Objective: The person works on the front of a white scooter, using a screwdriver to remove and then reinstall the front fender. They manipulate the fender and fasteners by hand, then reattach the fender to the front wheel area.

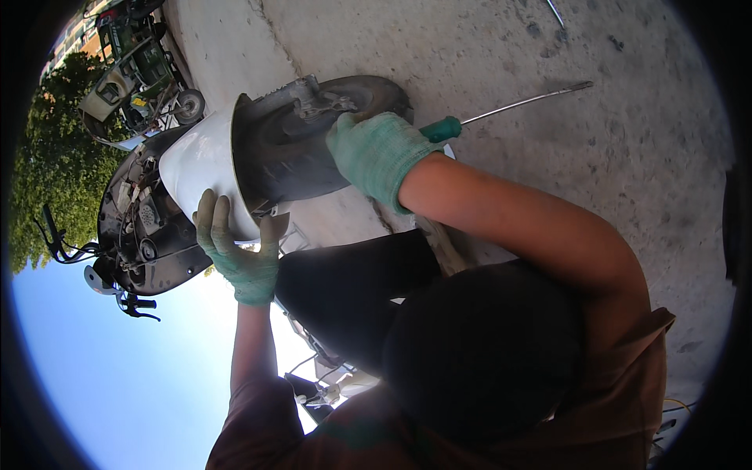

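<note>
My left hand, in a green knit glove with stained fingers, holds a silver-white front mudguard of a scooter. Its fingers lie on the outer surface, with the thumb near the rim. Below the mudguard is the black front wheel, with a fork end and axle fittings at its side. My right hand, gloved too, is at the tyre with fingers curled; their tips are hidden. A screwdriver with a green handle shows beyond this glove. Whether that hand holds it is unclear.
Above the mudguard, wiring shows in the scooter's dark front body, near handlebars. A green three-wheeled vehicle stands beyond. On the concrete ground lies a metal rod. My black-clad leg is close to the wheel.
</note>
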### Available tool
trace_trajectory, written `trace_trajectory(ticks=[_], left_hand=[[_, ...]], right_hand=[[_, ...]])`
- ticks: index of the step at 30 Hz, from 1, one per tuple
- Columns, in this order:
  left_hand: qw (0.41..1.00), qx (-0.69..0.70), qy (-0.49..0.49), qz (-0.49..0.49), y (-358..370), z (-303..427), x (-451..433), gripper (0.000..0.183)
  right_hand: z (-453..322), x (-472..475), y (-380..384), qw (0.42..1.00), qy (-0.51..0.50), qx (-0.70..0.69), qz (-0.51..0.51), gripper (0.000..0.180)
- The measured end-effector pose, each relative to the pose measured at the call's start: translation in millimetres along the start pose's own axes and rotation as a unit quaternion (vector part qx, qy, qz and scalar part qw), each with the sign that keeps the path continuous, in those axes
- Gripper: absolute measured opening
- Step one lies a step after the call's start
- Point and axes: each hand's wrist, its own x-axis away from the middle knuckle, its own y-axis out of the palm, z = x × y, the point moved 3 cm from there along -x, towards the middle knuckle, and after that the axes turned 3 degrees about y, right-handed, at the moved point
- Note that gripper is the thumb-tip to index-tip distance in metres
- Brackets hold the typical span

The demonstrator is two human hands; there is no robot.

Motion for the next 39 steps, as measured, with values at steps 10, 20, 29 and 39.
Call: trace_trajectory(ticks=[10,20,29,39], left_hand=[[0.996,0.065,0.055,0.003,-3.6,-6.3,-13.9,0.06],[0.979,0.197,0.045,-0.005,1.3,-25.5,-41.4,0.04],[0.979,0.194,0.02,-0.064,9.5,-51.1,-91.0,0.029],[0.961,0.259,0.035,-0.088,6.5,-60.2,-107.6,0.025]], right_hand=[[6.4,1.2,-3.4,0.999,0.012,0.041,0.008,0.055],[0.8,8.2,-1.5,0.99,0.066,0.012,0.124,0.052],[24.1,7.1,-25.6,0.977,0.113,-0.063,0.17,0.037],[41.3,-14.3,-59.1,0.987,0.142,-0.05,0.063,0.038]])
